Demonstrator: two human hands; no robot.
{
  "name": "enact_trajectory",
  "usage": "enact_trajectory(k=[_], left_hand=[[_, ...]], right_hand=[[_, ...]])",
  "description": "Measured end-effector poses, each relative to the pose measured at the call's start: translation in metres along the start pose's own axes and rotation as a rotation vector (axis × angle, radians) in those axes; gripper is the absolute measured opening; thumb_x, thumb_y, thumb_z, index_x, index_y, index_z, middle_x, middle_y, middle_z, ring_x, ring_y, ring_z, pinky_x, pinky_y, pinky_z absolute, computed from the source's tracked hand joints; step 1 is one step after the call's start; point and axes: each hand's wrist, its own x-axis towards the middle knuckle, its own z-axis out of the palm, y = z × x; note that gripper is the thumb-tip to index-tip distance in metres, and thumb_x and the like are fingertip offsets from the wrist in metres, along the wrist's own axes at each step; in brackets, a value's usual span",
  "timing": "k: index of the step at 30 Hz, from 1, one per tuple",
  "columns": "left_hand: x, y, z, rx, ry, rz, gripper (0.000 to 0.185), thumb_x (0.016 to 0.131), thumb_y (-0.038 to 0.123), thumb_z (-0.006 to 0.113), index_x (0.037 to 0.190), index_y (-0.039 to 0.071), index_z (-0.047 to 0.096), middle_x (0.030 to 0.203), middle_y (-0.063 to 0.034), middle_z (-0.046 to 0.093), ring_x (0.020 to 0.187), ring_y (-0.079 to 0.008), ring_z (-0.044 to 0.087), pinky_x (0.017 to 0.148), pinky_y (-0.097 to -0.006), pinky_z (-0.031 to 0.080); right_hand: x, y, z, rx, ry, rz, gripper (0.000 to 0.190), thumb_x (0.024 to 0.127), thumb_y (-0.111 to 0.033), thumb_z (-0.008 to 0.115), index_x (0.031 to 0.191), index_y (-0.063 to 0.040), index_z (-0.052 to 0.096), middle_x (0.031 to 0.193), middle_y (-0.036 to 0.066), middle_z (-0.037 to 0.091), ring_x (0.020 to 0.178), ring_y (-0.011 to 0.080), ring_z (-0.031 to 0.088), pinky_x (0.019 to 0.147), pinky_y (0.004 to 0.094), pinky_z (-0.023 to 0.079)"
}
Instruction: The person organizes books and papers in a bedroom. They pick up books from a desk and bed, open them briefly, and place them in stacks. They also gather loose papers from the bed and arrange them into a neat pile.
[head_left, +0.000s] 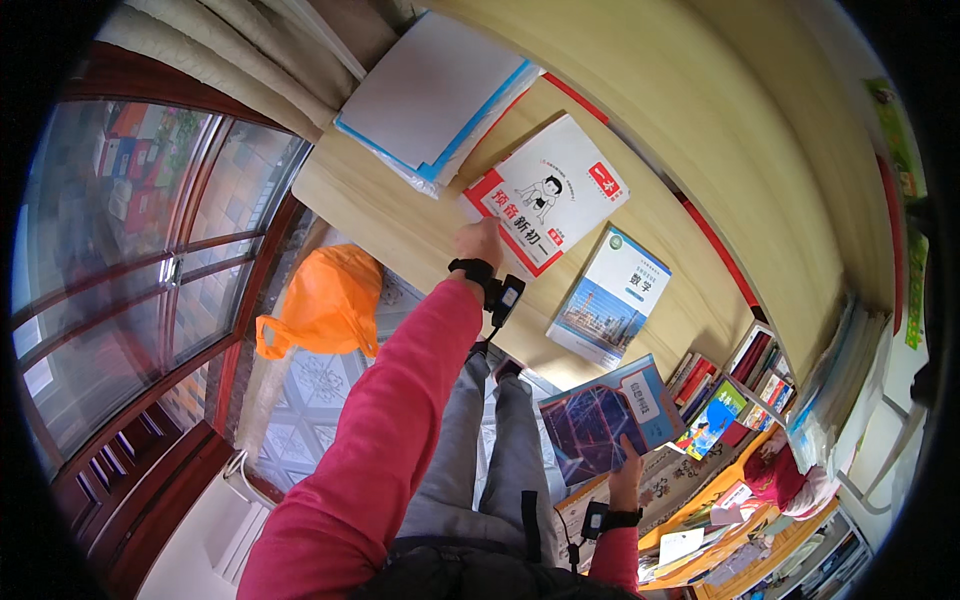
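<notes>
My left hand (478, 241) rests against the near left edge of a white-and-red workbook (555, 191) with a cartoon figure on its cover. Its fingers are partly hidden, so whether they grip the book does not show. The workbook lies on a pale wooden desk (420, 240). To the right of it lies a textbook (609, 296) with a city skyline on its cover. My right hand (626, 469) holds a blue-and-purple textbook (600, 420) by its lower edge, off the desk's near edge. Both wrists wear black straps with small devices.
A stack of papers and blue folders (442, 90) occupies the desk's far left. An orange bag (330, 300) sits left below the desk, near a wood-framed window (180, 255). Shelved books (694, 379) stand at right, beside an orange storage piece (675, 529) holding papers.
</notes>
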Motion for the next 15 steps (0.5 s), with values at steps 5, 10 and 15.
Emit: enact_trajectory(k=[5, 10, 15], left_hand=[[0.009, 0.033, -0.001, -1.345, 0.055, -0.536, 0.025, 0.079, 0.01, 0.07, 0.102, 0.004, 0.062, 0.091, -0.0079, 0.066, 0.078, -0.0217, 0.063, 0.068, -0.0334, 0.05], [0.029, 0.033, 0.0, -1.616, 0.041, -0.487, 0.024, 0.085, 0.009, 0.065, 0.108, 0.005, 0.061, 0.097, -0.0073, 0.066, 0.079, -0.0203, 0.063, 0.066, -0.0338, 0.051], [0.043, 0.026, 0.021, -1.781, 0.111, -0.508, 0.029, 0.089, 0.008, 0.06, 0.117, 0.007, 0.055, 0.107, -0.0088, 0.063, 0.093, -0.0222, 0.062, 0.072, -0.0347, 0.051]], right_hand=[[0.012, 0.006, -0.011, -0.101, -0.009, -0.024, 0.029, 0.085, -0.006, 0.065, 0.113, -0.005, 0.06, 0.107, 0.004, 0.063, 0.087, 0.0183, 0.065, 0.07, 0.0297, 0.055], [0.023, 0.006, -0.026, -0.13, -0.021, -0.076, 0.03, 0.085, -0.005, 0.064, 0.114, 0.0, 0.059, 0.115, 0.006, 0.059, 0.098, 0.0189, 0.058, 0.079, 0.0315, 0.049], [0.018, -0.009, -0.041, -0.28, -0.06, -0.149, 0.032, 0.084, -0.005, 0.065, 0.115, 0.001, 0.059, 0.116, 0.008, 0.059, 0.101, 0.0209, 0.057, 0.084, 0.0324, 0.048]])
